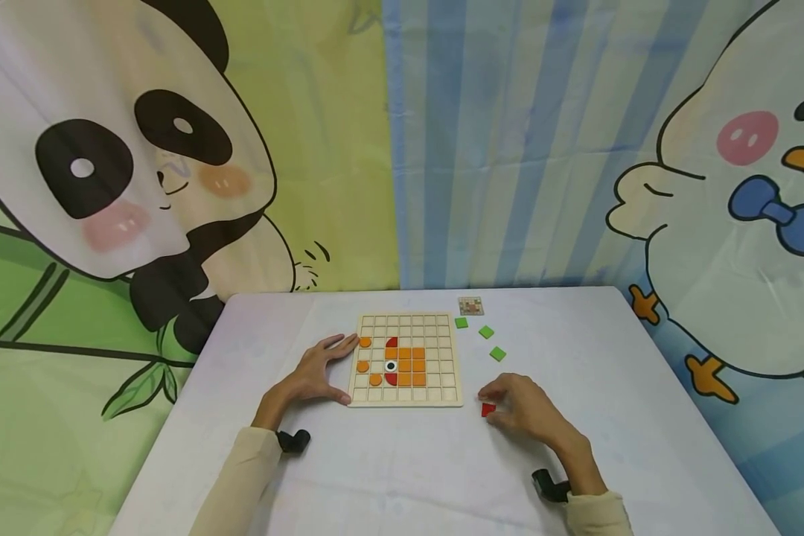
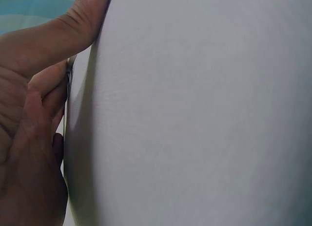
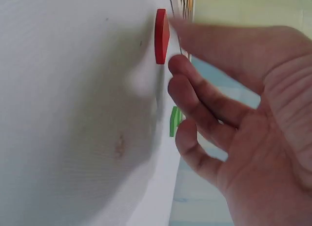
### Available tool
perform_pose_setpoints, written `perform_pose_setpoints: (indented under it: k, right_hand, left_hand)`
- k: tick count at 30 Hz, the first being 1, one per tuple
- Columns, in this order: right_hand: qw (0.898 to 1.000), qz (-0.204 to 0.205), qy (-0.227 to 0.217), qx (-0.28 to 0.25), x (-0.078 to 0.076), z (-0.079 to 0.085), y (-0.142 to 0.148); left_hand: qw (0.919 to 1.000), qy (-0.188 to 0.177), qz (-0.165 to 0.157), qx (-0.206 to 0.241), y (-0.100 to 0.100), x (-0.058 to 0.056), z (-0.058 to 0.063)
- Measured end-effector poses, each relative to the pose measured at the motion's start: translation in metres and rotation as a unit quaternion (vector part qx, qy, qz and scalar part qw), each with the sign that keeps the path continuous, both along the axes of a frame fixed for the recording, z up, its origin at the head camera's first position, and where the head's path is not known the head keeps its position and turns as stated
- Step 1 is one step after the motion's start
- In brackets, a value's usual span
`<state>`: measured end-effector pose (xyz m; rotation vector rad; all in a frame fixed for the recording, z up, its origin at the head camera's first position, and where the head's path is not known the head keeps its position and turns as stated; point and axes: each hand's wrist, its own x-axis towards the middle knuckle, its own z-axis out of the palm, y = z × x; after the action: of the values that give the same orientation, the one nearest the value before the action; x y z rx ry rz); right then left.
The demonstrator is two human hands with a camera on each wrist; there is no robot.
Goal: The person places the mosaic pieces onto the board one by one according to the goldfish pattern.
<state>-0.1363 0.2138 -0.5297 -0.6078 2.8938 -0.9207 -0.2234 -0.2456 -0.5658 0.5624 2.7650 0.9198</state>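
On the white table lies a light wooden grid board (image 1: 442,327) with orange square tiles (image 1: 412,366), orange round pieces (image 1: 363,367), two red quarter-round pieces (image 1: 391,342) and an eye piece (image 1: 391,366) on it. My left hand (image 1: 311,372) rests spread against the board's left side, fingertips at the upper edge and thumb by the lower corner. Right of the board, my right hand (image 1: 525,406) pinches a small red tile (image 1: 487,409) between thumb and index finger, low over the table. In the right wrist view the thumb covers part of the red tile (image 3: 161,36), with the other fingers loosely curled.
Several green tiles (image 1: 486,332) lie beyond my right hand. A small patterned card (image 1: 470,306) is near the table's back edge. A curtain (image 1: 496,149) with cartoon animals hangs behind the table (image 1: 402,476). Each wrist carries a black camera.
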Motion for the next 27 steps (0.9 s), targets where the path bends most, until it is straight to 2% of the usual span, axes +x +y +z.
perform_pose_setpoints:
  k: [4,7,12,18,27]
  right_hand:
    - [0.998,-0.057,0.004,0.017,0.004,-0.004,-0.001]
    - [0.996,-0.079,0.016,0.032,0.007,-0.010,-0.003]
    - [0.995,-0.084,0.039,0.048,0.008,-0.016,-0.009]
    - [0.994,-0.080,0.055,0.056,0.008,-0.015,-0.012]
    - [0.995,-0.081,0.044,0.032,0.008,-0.014,-0.012]
  left_hand:
    - [1.0000,-0.001,0.005,-0.002,0.000,0.000,-0.001]
    - [1.0000,-0.005,0.007,-0.001,0.000,0.000,-0.001]
    - [1.0000,-0.003,0.003,-0.007,0.000,0.001,-0.002]
    - [0.9999,-0.008,0.006,-0.011,0.000,0.000,-0.004]
    - [1.0000,0.000,-0.001,-0.002,0.000,-0.001,-0.002]
